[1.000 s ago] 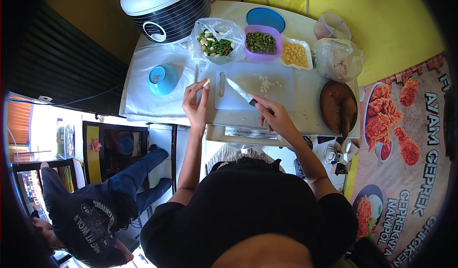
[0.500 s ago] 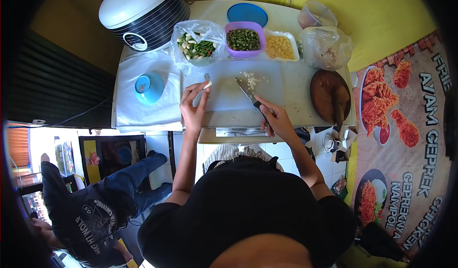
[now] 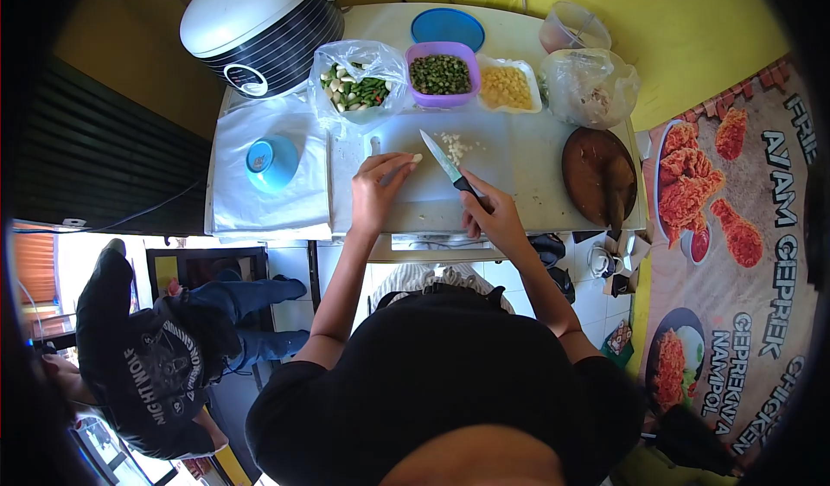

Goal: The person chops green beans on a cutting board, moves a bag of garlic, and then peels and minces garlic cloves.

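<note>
Pinched between the fingertips of my left hand (image 3: 377,194) is a pale garlic clove (image 3: 417,158), held just above the white cutting board (image 3: 424,190). My right hand (image 3: 496,215) is wrapped round the dark handle of a kitchen knife (image 3: 443,155). The blade points away from me and to the left, close to the clove but apart from it. Small chopped garlic pieces (image 3: 456,147) lie on the board just right of the blade.
Along the back stand a rice cooker (image 3: 259,32), a plastic bag of garlic and chillies (image 3: 357,88), a purple tub (image 3: 442,99), a tray of yellow pieces (image 3: 508,88) and a blue lid (image 3: 448,29). A blue bowl (image 3: 272,164) sits left, a mortar (image 3: 596,175) right. Another person (image 3: 164,356) stands left.
My left hand has moved right with the garlic clove, towards the knife. The blade has shifted slightly left and away from me, and its flat side shows more. The other person has shifted position.
</note>
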A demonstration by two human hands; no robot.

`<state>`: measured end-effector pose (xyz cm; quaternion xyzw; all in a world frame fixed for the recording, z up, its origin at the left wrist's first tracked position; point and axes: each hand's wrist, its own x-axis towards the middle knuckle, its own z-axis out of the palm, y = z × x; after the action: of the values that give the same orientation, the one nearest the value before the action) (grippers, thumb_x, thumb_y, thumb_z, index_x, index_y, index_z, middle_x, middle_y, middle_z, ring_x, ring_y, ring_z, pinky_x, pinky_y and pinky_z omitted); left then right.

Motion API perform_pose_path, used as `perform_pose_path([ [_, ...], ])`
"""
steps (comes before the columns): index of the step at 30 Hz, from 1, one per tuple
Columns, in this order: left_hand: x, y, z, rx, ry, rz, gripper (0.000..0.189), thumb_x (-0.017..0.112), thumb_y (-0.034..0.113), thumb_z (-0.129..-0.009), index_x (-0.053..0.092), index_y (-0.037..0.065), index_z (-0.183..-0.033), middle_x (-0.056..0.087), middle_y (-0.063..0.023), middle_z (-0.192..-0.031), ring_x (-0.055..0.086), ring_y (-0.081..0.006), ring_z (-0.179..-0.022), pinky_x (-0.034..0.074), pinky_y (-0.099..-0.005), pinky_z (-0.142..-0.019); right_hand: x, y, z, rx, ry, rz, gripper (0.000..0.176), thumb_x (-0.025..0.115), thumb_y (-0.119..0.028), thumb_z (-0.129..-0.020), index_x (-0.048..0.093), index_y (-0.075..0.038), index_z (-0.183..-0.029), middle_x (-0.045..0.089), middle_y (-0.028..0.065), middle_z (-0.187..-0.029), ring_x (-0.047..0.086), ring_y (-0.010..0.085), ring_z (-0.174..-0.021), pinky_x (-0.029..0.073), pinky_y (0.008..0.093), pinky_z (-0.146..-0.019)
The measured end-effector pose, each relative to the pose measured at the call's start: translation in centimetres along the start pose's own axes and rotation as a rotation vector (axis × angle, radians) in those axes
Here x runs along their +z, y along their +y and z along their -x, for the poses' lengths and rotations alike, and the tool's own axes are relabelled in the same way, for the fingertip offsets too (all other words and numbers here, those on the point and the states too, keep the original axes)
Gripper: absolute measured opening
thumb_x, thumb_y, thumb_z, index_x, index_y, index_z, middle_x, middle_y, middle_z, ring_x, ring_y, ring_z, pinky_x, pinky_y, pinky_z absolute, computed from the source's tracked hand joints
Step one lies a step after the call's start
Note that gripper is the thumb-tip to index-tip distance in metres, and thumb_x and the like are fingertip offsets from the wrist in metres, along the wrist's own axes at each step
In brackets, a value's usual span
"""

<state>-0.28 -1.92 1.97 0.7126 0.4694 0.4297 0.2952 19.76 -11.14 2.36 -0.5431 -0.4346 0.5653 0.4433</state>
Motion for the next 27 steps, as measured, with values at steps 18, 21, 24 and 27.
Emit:
perform_pose_path([
  [18,1.1,-0.6,-0.6,0.110,-0.071,-0.069,0.020,0.072,0.010,-0.082,0.075,0.008,-0.101,0.067,-0.0092,-0.094,0.061,-0.0241,-0.088,0.049,-0.0347,-0.080,-0.2,-1.2,0.6,-0.079,-0.036,0.391,0.052,0.050,-0.010,-0.098,0.039,-0.017,-0.148,0.045,-0.0018,-0.065,0.042,0.0067,-0.060,0.040,0.0227,-0.059],
  [21,1.3,-0.9,-0.5,0.129,-0.051,-0.047,0.018,0.072,0.010,-0.081,0.075,0.008,-0.098,0.067,-0.0080,-0.092,0.059,-0.0248,-0.087,0.049,-0.0353,-0.079,-0.2,-1.1,0.6,-0.093,-0.026,0.441,0.051,0.049,-0.009,-0.098,0.039,-0.017,-0.148,0.044,-0.0010,-0.063,0.041,0.0069,-0.059,0.040,0.0230,-0.058],
  [24,1.4,-1.0,-0.5,0.122,-0.049,-0.040,0.018,0.072,0.010,-0.081,0.075,0.007,-0.098,0.067,-0.0081,-0.092,0.059,-0.0249,-0.087,0.049,-0.0351,-0.078,0.0,-1.5,0.6,-0.144,-0.014,0.507,0.051,0.049,-0.009,-0.097,0.040,-0.016,-0.146,0.044,0.0064,-0.062,0.043,0.0105,-0.055,0.041,0.0260,-0.057],
  [27,1.3,-1.0,-0.6,0.135,-0.052,-0.039,0.018,0.072,0.010,-0.081,0.075,0.007,-0.098,0.067,-0.0081,-0.092,0.059,-0.0249,-0.085,0.050,-0.0350,-0.077,0.5,-1.5,0.5,-0.164,0.000,0.580,0.050,0.050,-0.008,-0.096,0.042,-0.015,-0.145,0.047,0.0155,-0.061,0.047,0.0168,-0.051,0.043,0.0299,-0.056],
])
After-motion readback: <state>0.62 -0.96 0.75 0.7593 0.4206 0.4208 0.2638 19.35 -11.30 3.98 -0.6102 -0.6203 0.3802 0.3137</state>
